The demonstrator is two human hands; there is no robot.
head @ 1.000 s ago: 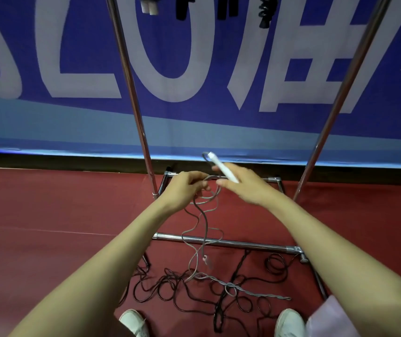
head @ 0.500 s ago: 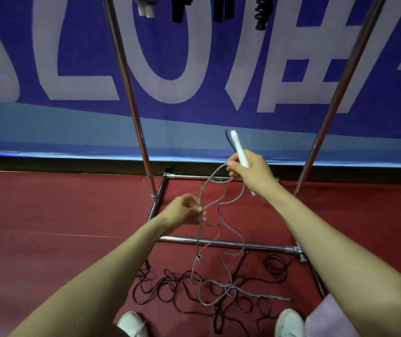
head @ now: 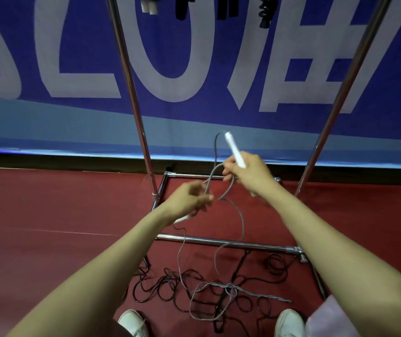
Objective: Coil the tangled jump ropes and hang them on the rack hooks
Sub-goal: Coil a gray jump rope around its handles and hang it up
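left hand point(head: 188, 203): blurred, fingers curled round grey jump rope point(head: 242, 222) | rope: hangs in loops past rack bar point(head: 221, 242) into floor tangle among black ropes point(head: 160, 288) | right hand point(head: 248, 173): just beside the left, grips white handle point(head: 234, 149), long axis tilted up-left, cord end on top

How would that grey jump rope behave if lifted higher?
Probably floppy: the grey rope sags in loose curves below the right hand and left hand. Likely to snag, since its twisted end lies across the black rope.
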